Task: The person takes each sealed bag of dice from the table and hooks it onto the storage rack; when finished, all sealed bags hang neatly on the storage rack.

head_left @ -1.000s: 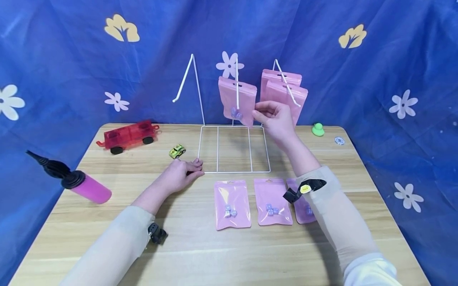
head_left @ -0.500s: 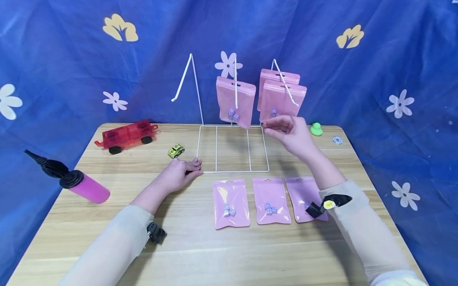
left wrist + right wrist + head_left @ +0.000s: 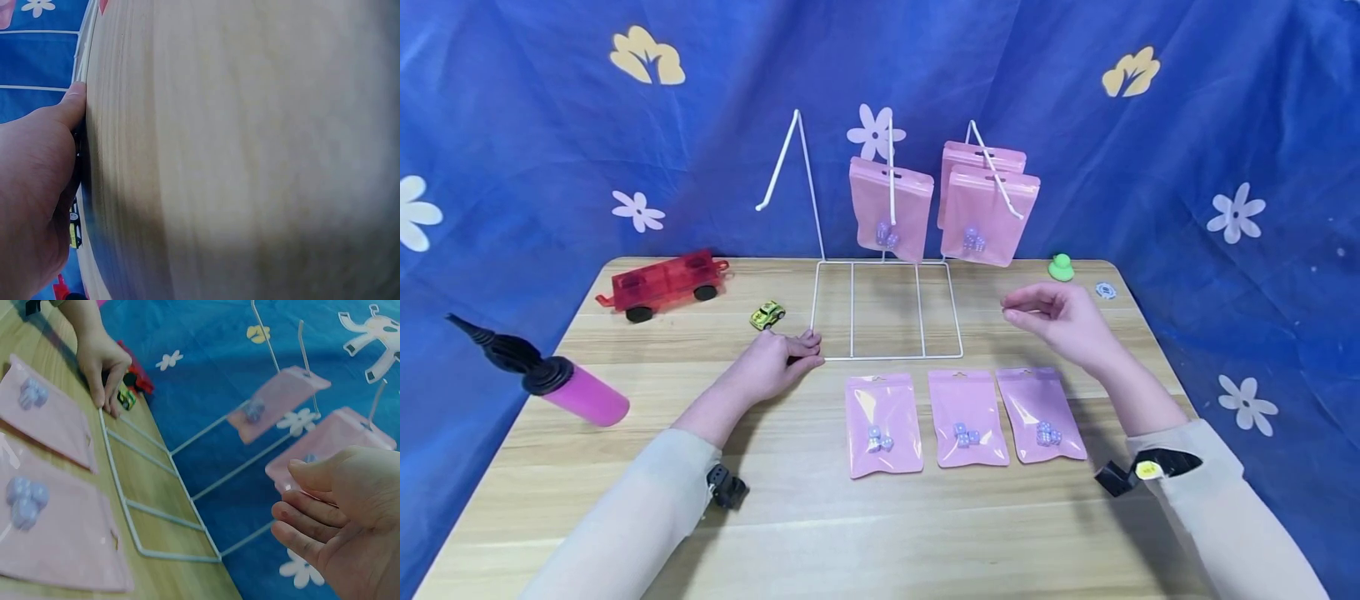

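A white wire display rack (image 3: pixel 887 358) stands on the table, with three prongs rising at its back. My left hand (image 3: pixel 775 362) grips the front left corner of its base between thumb and fingers. One pink zip bag (image 3: pixel 910 204) with small lilac dice hangs on the middle prong. Two more hang one behind the other on the right prong, the front bag (image 3: pixel 992 200) showing its dice. My right hand (image 3: pixel 1063 321), fingers loosely bent and holding nothing, hovers right of the rack. In the right wrist view its palm (image 3: pixel 356 531) shows bare.
Three pink dice bags lie in a row before the rack: left bag (image 3: pixel 891 408), middle bag (image 3: pixel 973 404), right bag (image 3: pixel 1037 400). Around them are a red toy wagon (image 3: pixel 666 285), a small yellow toy car (image 3: pixel 767 315), a pink hand pump (image 3: pixel 587 396), a green duck (image 3: pixel 1062 267) and a chip (image 3: pixel 1106 290).
My right hand has drawn away from the hanging bags, moving right and down toward me, which uncovers the front bag and the right bag on the table. My left hand stays at the rack corner.
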{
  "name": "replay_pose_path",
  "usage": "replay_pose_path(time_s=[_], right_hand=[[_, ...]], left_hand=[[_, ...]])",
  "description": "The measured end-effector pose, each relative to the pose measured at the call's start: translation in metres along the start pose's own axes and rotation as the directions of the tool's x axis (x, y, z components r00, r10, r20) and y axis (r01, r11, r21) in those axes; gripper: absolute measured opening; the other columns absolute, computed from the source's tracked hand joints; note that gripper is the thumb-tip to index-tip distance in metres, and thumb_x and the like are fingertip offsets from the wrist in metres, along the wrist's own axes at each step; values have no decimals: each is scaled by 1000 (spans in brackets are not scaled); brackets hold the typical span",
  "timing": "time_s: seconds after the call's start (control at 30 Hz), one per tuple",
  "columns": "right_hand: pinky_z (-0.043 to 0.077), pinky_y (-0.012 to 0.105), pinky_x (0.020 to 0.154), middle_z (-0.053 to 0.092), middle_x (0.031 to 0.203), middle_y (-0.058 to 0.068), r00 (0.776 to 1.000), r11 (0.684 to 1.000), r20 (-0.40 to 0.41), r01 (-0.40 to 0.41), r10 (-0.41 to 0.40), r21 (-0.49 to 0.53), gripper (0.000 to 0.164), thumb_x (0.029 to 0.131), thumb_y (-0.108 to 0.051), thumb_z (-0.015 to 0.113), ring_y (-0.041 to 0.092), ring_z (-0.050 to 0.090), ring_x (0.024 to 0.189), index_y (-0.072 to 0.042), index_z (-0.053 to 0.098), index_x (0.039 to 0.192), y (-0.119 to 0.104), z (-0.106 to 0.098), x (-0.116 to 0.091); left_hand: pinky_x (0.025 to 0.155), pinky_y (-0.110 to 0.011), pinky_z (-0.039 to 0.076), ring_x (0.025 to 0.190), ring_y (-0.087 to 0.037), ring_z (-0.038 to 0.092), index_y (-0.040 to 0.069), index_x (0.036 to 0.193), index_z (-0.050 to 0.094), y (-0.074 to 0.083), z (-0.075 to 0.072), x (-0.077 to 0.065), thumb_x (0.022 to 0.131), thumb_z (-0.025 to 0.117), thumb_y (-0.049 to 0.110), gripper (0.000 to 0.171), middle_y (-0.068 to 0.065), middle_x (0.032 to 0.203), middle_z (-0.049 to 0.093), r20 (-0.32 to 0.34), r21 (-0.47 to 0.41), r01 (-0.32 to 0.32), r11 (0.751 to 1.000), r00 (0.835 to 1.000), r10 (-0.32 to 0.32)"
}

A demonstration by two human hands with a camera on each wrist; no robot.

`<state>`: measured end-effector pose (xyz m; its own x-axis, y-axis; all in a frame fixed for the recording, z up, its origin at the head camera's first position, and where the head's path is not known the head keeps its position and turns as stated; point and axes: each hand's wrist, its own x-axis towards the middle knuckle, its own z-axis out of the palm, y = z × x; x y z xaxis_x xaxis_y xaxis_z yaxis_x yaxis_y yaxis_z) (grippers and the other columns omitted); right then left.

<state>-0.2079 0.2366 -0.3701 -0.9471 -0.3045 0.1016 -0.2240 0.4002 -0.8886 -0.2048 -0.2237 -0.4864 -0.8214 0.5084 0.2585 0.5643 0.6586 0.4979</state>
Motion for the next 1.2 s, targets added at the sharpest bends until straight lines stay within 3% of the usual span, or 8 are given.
replay_pose_path(time_s=[0.27,0.43,0.6,0.9,1.2], right_hand=[[60,20,86,73,119,25,998,998,7,-60,61,-21,28,99,-8,76,11,74,100,8,71,122,27,-14,-27],[62,25,86,70,123,32,991,992,19,-129,129,-1,30,98,-6,77,21,75,103,9,70,124,44,-18,-41],[61,20,85,68,126,32,975,975,21,-221,221,-20,36,97,-7,78,24,75,104,10,67,127,59,-22,-55],[59,17,85,70,125,27,946,946,29,-322,324,-41,48,96,-13,81,9,73,100,13,62,132,89,-35,-80],[61,23,82,73,116,23,905,906,53,-422,422,-17,54,98,-16,80,16,75,97,18,58,133,110,-40,-102]], left_hand=[[107,-50,53,122,-36,67,-4,113,80,-3,2,0,95,82,11,23,-23,127,69,-6,-7,1,1000,1000,-1],[107,-50,53,122,-35,67,-3,113,80,-5,2,0,95,82,12,23,-22,126,70,-4,1,-4,1000,1000,4],[107,-50,53,122,-36,67,-3,112,80,-5,2,0,95,82,12,23,-23,126,70,-6,-2,-9,1000,1000,9],[107,-49,53,122,-35,67,-2,112,80,-5,3,-1,95,82,12,23,-22,126,70,-7,2,-10,1000,1000,10],[107,-49,52,122,-35,67,-2,113,80,-3,2,0,96,82,13,24,-22,127,70,0,4,-1,1000,1000,1]])
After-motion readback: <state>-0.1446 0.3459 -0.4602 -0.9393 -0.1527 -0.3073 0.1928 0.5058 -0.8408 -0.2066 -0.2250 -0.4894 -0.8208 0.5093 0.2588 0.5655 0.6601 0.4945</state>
